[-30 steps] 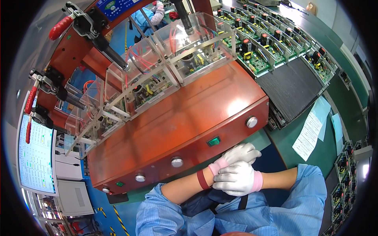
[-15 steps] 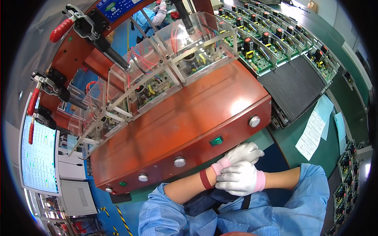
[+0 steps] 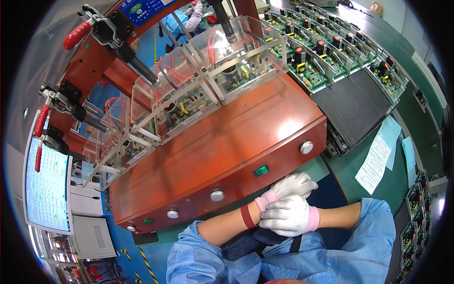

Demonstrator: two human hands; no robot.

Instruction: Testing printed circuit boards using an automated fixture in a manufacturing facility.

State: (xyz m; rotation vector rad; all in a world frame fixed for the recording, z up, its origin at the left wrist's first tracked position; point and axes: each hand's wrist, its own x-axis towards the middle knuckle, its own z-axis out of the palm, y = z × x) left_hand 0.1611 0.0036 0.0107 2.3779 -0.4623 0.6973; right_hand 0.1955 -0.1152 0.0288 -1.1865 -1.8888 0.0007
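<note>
My left hand point(image 3: 294, 185), in a white glove with a pink cuff, is loosely curled in front of the red test fixture point(image 3: 222, 156). No object shows in its fingers. A dark red band point(image 3: 247, 216) circles the left forearm. My right hand point(image 3: 285, 217), gloved the same way, lies across the left wrist with its fingers closed over it. Just beyond both hands is the fixture's front panel, with a green rocker switch point(image 3: 261, 170) and round silver buttons point(image 3: 216, 195). Circuit boards point(image 3: 187, 111) sit under clear covers on the fixture.
Red-handled toggle clamps point(image 3: 78, 35) line the fixture's left frame. Rows of circuit boards point(image 3: 326, 52) stand at the far right beside a black ribbed mat point(image 3: 352, 102). Paper sheets point(image 3: 376, 161) lie on the green table. A monitor point(image 3: 47, 184) glows at the left. Another person's sleeve point(image 3: 175, 26) shows behind.
The view has shifted very slightly. Both hands keep the same crossed position, and nothing on the fixture has visibly moved.
</note>
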